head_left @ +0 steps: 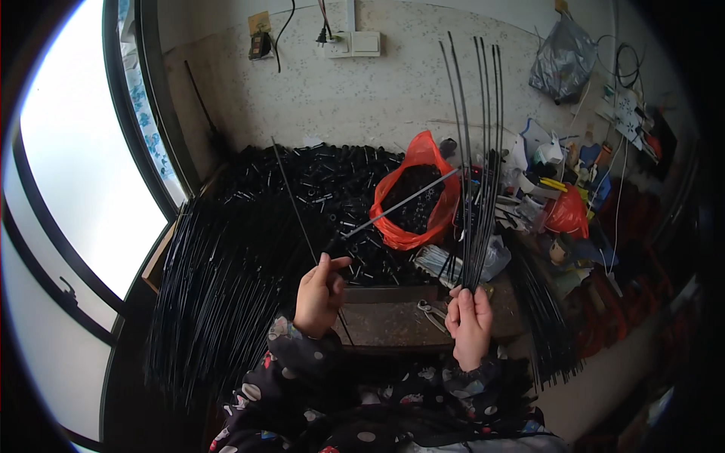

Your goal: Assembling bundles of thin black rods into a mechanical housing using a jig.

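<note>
My left hand (320, 296) is closed round a thin black rod (293, 200), which slants from upper left down past my wrist. Just above my left thumb is a grey rod (400, 204) with a dark end piece, reaching up right across a red plastic bag; I cannot tell whether my fingers hold it. Upright in my right hand (470, 321) stands a bundle of thin black rods (476, 219), gripped near the lower ends. Behind my hands spreads a heap of small black tubular parts (302, 181). The red bag (400, 241) sits open on it, with small dark parts inside.
A thick mass of black rods (219, 294) hangs off the bench at left, and another bunch (540, 317) at right. Pliers (432, 315) lie on the bench's front edge (385, 321). Clutter and a tied red bag (566, 211) fill the right side. A window stands at left.
</note>
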A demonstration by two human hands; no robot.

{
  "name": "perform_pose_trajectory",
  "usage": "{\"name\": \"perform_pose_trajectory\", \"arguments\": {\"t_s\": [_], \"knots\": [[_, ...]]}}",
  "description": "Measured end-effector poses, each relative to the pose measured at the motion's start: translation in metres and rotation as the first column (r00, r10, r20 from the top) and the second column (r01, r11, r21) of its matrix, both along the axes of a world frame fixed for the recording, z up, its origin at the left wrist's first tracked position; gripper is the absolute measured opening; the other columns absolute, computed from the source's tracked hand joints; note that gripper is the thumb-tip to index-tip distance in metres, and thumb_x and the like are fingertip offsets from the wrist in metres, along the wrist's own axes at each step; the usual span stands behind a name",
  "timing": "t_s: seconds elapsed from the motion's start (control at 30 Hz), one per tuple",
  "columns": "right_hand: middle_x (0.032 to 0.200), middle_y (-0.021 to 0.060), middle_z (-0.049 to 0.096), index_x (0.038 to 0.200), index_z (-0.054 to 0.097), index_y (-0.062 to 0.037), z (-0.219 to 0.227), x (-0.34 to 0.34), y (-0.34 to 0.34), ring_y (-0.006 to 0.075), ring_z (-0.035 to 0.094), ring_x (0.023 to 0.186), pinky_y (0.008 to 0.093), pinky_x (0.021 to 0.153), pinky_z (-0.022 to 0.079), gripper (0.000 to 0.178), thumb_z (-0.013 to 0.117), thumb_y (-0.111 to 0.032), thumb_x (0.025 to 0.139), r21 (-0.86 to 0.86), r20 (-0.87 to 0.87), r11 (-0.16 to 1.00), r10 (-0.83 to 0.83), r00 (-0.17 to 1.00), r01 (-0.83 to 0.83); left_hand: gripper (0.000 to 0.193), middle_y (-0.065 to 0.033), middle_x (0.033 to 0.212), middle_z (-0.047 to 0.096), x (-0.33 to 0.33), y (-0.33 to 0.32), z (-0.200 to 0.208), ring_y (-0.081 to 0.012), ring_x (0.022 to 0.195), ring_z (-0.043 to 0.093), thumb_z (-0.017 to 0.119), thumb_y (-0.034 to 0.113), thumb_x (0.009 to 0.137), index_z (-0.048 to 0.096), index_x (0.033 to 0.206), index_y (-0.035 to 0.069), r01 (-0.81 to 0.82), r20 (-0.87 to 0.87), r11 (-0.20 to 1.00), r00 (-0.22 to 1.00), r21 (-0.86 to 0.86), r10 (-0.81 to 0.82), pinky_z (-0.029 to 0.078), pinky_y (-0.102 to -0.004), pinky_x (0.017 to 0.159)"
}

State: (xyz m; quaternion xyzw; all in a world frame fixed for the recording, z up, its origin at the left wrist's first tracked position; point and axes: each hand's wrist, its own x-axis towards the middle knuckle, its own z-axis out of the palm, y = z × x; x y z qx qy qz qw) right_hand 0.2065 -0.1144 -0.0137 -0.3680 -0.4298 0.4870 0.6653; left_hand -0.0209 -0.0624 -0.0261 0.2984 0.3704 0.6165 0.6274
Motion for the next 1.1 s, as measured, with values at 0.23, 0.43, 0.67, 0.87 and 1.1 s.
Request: {"name": "perform_pose_trajectory", "arguments": {"t_s": [0.23, 0.43, 0.67, 0.87, 1.1], "knots": [[0.085, 0.0057, 0.054, 0.101, 0.049, 0.0006, -0.047, -0.018, -0.012, 0.0132, 0.052, 0.077, 0.024, 0.068, 0.041, 0.018, 0.051, -0.012, 0.089, 0.286, 0.575, 0.958, -0.16, 0.803, -0.014, 0.047, -0.0142, 0.103, 0.061, 0.039, -0.009, 0.02, -0.0224, 0.096, 0.058, 0.04, 0.039, 0.093, 0.05, 0.117, 0.0, 0.416, 0.011, 0.901, 0.907, 0.121, -0.42, 0.044, -0.035, 0.086], [0.096, 0.0079, 0.056, 0.122, 0.039, -0.0033, -0.123, -0.021, -0.035, 0.0141, 0.056, 0.086, 0.0274, 0.08, 0.043, 0.044, 0.058, -0.005, 0.082, -0.359, 0.277, 0.869, 0.446, 0.851, -0.339, 0.03, -0.0143, 0.097, 0.064, 0.063, 0.002, 0.023, -0.0216, 0.091, 0.062, 0.056, 0.012, 0.087, 0.054, 0.112, -0.004, 0.536, 0.032, 0.843, 0.842, 0.054, -0.538, 0.047, -0.033, 0.083], [0.104, 0.0111, 0.057, 0.129, 0.035, -0.0049, -0.136, -0.004, -0.01, 0.0188, 0.058, 0.092, 0.0326, 0.083, 0.045, 0.05, 0.049, -0.032, 0.089, -0.133, -0.105, 0.795, 0.582, 0.806, -0.591, 0.02, -0.0091, 0.085, 0.065, 0.06, -0.023, -0.002, -0.016, 0.081, 0.062, 0.061, 0.001, 0.082, 0.06, 0.101, -0.003, 0.543, -0.382, 0.834, 0.794, 0.096, -0.473, 0.049, -0.0277, 0.077], [0.119, 0.0142, 0.052, 0.127, 0.036, -0.006, -0.082, -0.014, 0.066, 0.0281, 0.056, 0.101, 0.0409, 0.088, 0.044, 0.065, 0.034, -0.058, 0.087, -0.291, -0.771, 0.35, 0.465, 0.435, -0.89, 0.026, -0.0098, 0.089, 0.062, 0.043, -0.048, -0.087, -0.0305, 0.077, 0.061, 0.067, 0.008, 0.07, 0.063, 0.096, 0.006, 0.798, -0.883, 0.39, 0.458, 0.46, 0.105, 0.05, -0.0347, 0.065], [0.135, 0.0111, 0.037, 0.14, 0.015, -0.0071, -0.086, -0.032, 0.135, 0.0206, 0.046, 0.115, 0.034, 0.093, 0.036, 0.073, 0.035, -0.056, 0.089, -0.288, 0.294, 0.95, 0.21, 0.932, -0.123, 0.031, -0.012, 0.095, 0.062, 0.043, -0.021, -0.125, -0.0305, 0.085, 0.061, 0.066, 0.013, 0.073, 0.061, 0.102, 0.008, 0.646, -0.862, 0.602, 0.483, 0.469, 0.153, 0.049, -0.0383, 0.077]]}}
